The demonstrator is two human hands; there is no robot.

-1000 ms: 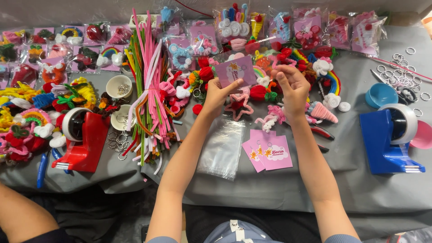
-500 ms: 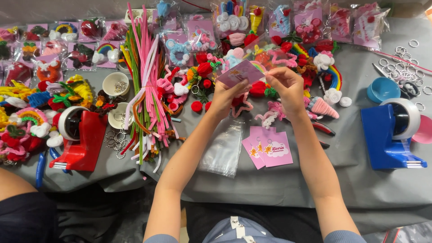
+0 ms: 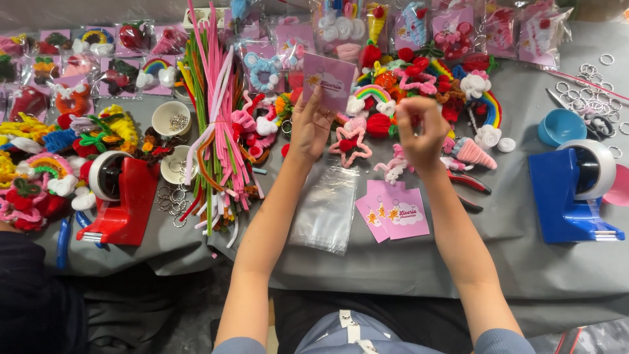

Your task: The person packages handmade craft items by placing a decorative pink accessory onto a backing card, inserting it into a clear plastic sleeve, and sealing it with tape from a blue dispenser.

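While the left hand (image 3: 311, 124) pinches a pink card (image 3: 329, 80) by its lower edge, thumb on the near face and fingers behind, the card stands tilted above the heap of pipe-cleaner charms, its long axis leaning up and away from the person toward the far right. The card sits just beyond the left hand's fingertips and to the left of the right hand (image 3: 419, 131), so the left hand is plainly the nearer one; a small gap separates the card from the right hand. The right hand is curled, its fingertips pressed together as if nipping something small, but what lies between them is too small to tell. Just below the card lies a pink star charm (image 3: 348, 145), and below that, on the grey worktop (image 3: 419, 262), a clear plastic bag (image 3: 326, 206) lies flat, with a small stack of pink cards (image 3: 394, 215) just to its right. Left of the card a bundle of long pipe cleaners (image 3: 213, 118) runs toward the near edge. Further left of the card stands a red tape dispenser (image 3: 121, 196); well to the card's right stands a blue tape dispenser (image 3: 570, 190), with a blue bowl (image 3: 561, 126) just beyond it. A dark sleeve (image 3: 29, 288) of another person shows at the far left.
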